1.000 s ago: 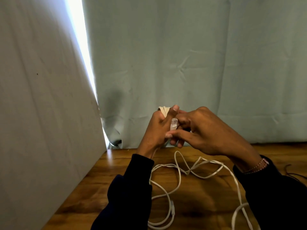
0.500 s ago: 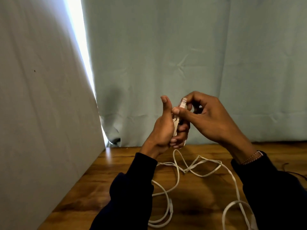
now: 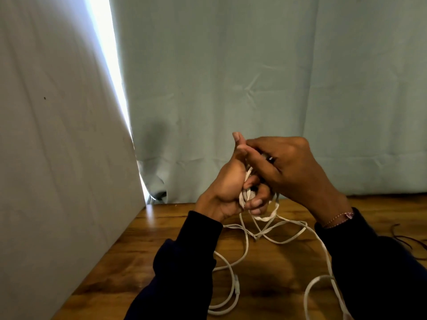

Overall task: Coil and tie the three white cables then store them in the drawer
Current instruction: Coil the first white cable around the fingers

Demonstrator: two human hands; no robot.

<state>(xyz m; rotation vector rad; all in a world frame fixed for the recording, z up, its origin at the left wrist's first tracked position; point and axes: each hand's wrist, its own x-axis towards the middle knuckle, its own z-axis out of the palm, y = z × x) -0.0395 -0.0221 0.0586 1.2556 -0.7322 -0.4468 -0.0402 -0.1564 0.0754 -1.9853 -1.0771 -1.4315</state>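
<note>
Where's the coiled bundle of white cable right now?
In the head view, centre: the coiled bundle is gripped in the left hand, raised above the wooden table, with the right hand against it.

Loose cables [image 3: 272, 236] lie on table [image 3: 143, 262] before curtain [image 3: 231, 88].

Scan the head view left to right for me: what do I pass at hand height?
White panel → bright gap at the curtain's edge → left hand, gripping the coiled white cable → right hand, fingers on the coil → beaded bracelet → pale green curtain.
</note>
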